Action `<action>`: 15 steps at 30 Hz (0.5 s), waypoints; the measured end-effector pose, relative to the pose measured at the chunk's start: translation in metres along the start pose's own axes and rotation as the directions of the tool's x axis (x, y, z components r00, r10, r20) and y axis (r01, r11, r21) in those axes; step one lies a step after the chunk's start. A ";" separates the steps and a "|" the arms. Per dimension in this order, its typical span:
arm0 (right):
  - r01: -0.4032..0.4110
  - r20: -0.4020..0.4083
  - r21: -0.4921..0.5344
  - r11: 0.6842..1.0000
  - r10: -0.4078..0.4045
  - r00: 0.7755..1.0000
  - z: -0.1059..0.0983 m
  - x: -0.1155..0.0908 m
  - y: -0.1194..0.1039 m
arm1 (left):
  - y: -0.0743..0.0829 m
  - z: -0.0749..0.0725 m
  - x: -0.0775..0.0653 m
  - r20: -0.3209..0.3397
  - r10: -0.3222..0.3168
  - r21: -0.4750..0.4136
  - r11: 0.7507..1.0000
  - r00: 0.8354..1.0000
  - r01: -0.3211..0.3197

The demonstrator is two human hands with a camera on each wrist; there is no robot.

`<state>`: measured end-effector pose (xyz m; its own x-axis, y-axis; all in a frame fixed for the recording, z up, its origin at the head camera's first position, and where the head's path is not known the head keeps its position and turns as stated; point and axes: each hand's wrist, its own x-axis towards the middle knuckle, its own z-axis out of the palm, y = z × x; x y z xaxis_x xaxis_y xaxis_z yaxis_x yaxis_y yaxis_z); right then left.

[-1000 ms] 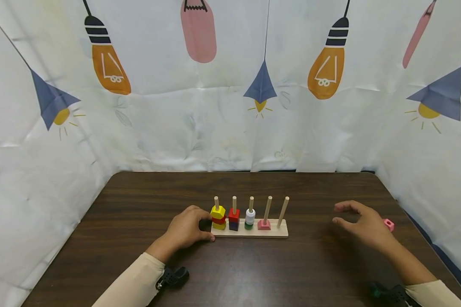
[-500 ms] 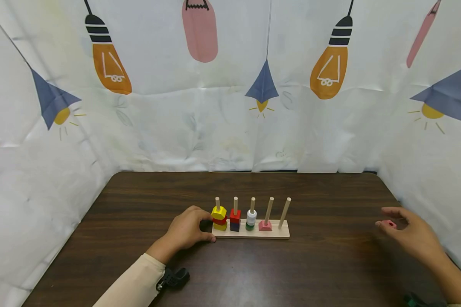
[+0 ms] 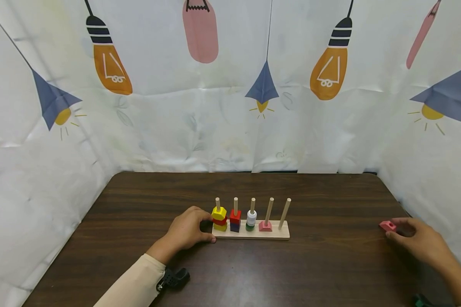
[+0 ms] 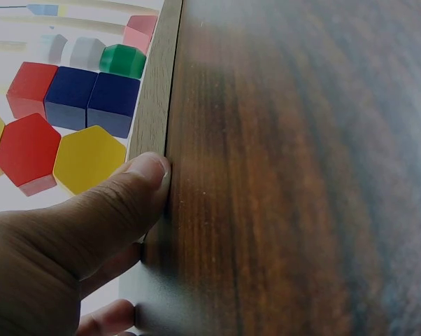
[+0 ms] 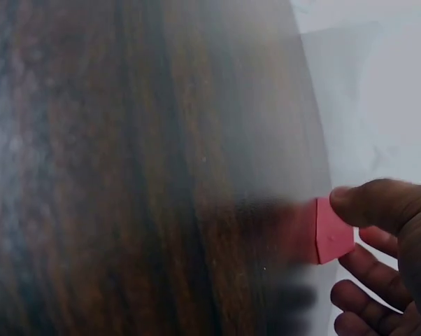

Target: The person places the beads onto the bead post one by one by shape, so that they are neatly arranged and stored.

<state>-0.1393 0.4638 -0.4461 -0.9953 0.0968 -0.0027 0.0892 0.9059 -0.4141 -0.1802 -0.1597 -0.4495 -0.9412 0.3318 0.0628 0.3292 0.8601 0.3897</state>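
A wooden peg board stands at mid-table, with several upright pegs. My left hand holds its left end, the thumb on the front edge in the left wrist view. The leftmost peg carries yellow and red hexagonal blocks. Beside them are a red cube over dark blue cubes, then white pieces over a green one. One pink block sits low on the fourth peg; the last peg is bare. Far right, my right hand pinches another pink block with a hole, close to the tabletop.
The dark wood-grain table has its right edge close by my right hand. A white printed curtain hangs behind it and along both sides. A black wrist device is on my left wrist.
My right hand has moved right to the pink block and now pinches it between thumb and finger. My left hand stays at the board's left end.
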 end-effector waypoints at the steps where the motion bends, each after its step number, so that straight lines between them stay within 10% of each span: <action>1: -0.002 0.010 -0.001 1.000 0.002 1.000 0.000 0.001 0.001 | 0.000 0.000 0.000 0.000 0.000 0.000 1.000 1.000 0.000; 15: 0.069 -0.079 -0.029 0.997 -0.071 0.994 0.009 0.008 -0.004 | 0.001 0.000 0.001 -0.003 -0.001 -0.004 1.000 1.000 0.001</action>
<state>-0.1480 0.4571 -0.4529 -0.9930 0.0642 0.0987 0.0212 0.9221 -0.3863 -0.1807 -0.1590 -0.4488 -0.9418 0.3298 0.0656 0.3282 0.8589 0.3931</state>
